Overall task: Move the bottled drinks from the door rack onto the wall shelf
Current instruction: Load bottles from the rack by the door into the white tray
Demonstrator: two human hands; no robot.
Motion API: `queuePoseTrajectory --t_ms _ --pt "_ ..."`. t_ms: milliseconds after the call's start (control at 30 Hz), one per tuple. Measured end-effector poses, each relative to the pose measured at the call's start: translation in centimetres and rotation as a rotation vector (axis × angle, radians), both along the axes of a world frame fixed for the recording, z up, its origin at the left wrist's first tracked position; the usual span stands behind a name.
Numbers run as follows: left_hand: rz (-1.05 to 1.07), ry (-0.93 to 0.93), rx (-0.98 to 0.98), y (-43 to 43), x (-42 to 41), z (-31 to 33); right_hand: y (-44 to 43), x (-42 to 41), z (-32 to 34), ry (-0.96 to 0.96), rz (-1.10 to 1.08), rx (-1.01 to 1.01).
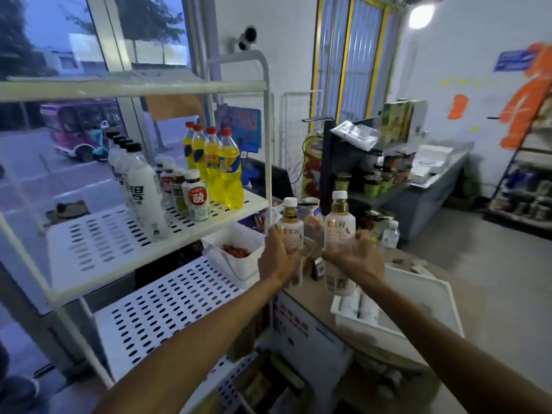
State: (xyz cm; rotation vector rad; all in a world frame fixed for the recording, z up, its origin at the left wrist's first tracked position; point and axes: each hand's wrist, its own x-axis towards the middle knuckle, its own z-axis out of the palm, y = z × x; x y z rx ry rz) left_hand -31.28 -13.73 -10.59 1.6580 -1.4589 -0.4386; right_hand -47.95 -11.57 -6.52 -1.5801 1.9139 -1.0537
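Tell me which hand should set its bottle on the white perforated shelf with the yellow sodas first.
Likely left. The left hand grips its white-capped tea bottle right beside the white perforated metal shelf; the right hand, gripping a matching bottle, is farther off, over the brown counter.

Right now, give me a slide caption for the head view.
Left hand and right hand each grip a white-capped tea bottle beside a perforated white shelf of yellow sodas.

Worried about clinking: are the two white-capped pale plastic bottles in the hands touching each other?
Apart. Head view: the left hand grips one white-capped bottle, the right hand the other bottle, with background goods visible between them.
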Motion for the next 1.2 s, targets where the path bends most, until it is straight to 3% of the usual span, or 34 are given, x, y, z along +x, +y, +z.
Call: queuePoseTrajectory --t_ms 333,500,1200 --pt "-0.216 0.118 0.217 -9.4 -6.0 -8.5 -4.7 -6.9 -5.7 0.106 -0.203 0.159" --pt "-0.251 -0.040 0.297 -10.0 -7.6 -8.0 -5.6 -8.6 -8.5 0.137 -0.302 0.280" --pt "-0.308 -0.126 0.598 -18.1 -21.4 -14.2 -13.1 -20.9 -17.2 -0.026 -0.307 0.460"
